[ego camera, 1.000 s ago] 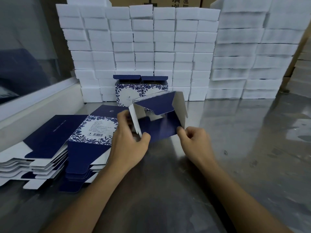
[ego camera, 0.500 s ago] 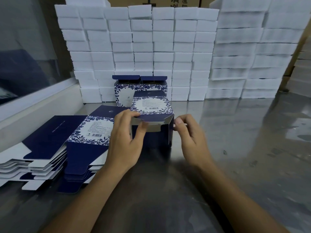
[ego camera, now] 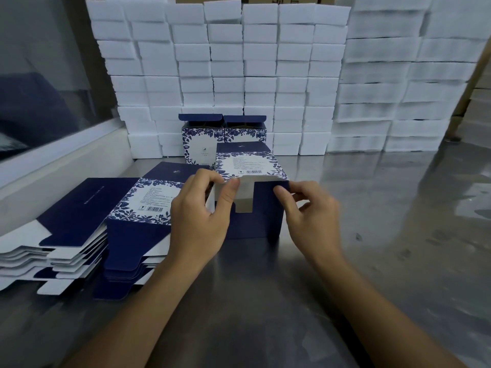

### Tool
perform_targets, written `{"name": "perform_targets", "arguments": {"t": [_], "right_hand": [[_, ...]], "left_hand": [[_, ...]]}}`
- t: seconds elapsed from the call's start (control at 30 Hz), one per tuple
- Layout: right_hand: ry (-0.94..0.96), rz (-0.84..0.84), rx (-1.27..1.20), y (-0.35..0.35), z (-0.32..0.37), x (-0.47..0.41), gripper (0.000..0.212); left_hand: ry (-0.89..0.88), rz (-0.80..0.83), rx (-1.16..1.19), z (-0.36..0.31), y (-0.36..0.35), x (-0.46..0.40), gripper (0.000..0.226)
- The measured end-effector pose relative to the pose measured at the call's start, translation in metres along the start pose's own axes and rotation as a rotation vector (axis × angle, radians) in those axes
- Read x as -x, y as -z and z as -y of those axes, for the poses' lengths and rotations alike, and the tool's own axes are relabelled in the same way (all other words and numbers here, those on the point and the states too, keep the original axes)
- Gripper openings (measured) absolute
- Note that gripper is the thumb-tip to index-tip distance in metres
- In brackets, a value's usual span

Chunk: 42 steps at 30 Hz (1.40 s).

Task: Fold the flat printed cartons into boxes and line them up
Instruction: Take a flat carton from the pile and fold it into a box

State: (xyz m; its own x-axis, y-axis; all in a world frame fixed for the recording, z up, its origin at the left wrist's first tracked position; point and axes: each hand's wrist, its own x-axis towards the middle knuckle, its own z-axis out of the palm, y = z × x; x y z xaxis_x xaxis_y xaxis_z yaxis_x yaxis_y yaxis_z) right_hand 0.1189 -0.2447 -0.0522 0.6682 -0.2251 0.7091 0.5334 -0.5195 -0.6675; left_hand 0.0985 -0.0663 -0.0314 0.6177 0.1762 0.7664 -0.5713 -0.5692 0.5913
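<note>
A half-formed navy carton (ego camera: 255, 208) with a floral barcode panel on top stands on the steel table in front of me. My left hand (ego camera: 202, 216) pinches a white end flap at its left corner, thumb on the flap's face. My right hand (ego camera: 310, 211) pinches the navy flap at the right corner. Two folded boxes (ego camera: 223, 136) with raised lids stand side by side behind it. Two stacks of flat cartons (ego camera: 138, 216) lie to the left.
A wall of white foam blocks (ego camera: 218, 70) rises along the back of the steel table (ego camera: 385, 235), with taller stacks at the right. A white ledge (ego camera: 61, 166) under a window borders the left side.
The carton was turned from open end facing me to barcode panel up and set on the table. Both hands have shifted to its near end flaps and are folding them.
</note>
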Motion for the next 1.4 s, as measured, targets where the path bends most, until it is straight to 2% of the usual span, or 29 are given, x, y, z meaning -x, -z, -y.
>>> {"name": "perform_targets", "arguments": {"t": [0.3,0.5,0.7,0.8,0.87,0.97,1.23,1.3,1.4], "right_hand": [[-0.022,-0.030,-0.006,0.000,-0.003,-0.002,0.009],[-0.195,0.166,0.032,-0.003,-0.013,0.000,0.011],[-0.216,0.187,0.043,-0.003,-0.015,-0.003,0.017],[-0.242,0.199,0.041,-0.003,-0.016,-0.003,0.014],[-0.281,0.265,0.065,-0.002,-0.018,-0.003,0.010],[-0.341,0.355,0.116,-0.002,-0.021,-0.002,0.016],[-0.368,0.373,0.115,-0.001,-0.020,-0.004,0.006],[-0.348,0.385,0.095,-0.003,-0.021,-0.001,0.017],[-0.296,0.363,-0.010,-0.004,-0.017,0.003,0.047]], "left_hand": [[0.017,0.009,-0.002,0.000,-0.001,0.000,0.045],[0.047,0.008,-0.019,0.005,-0.001,0.001,0.046],[0.052,0.008,-0.028,0.007,-0.001,0.000,0.046],[0.052,0.011,-0.038,0.008,-0.002,0.000,0.047],[0.056,0.012,-0.036,0.008,-0.001,-0.001,0.048],[0.044,0.016,-0.042,0.008,0.000,-0.001,0.044],[0.036,0.024,-0.035,0.010,0.001,-0.002,0.043],[0.036,0.029,-0.039,0.010,0.001,-0.002,0.044],[0.041,0.043,-0.024,0.011,0.001,-0.003,0.042]]}}
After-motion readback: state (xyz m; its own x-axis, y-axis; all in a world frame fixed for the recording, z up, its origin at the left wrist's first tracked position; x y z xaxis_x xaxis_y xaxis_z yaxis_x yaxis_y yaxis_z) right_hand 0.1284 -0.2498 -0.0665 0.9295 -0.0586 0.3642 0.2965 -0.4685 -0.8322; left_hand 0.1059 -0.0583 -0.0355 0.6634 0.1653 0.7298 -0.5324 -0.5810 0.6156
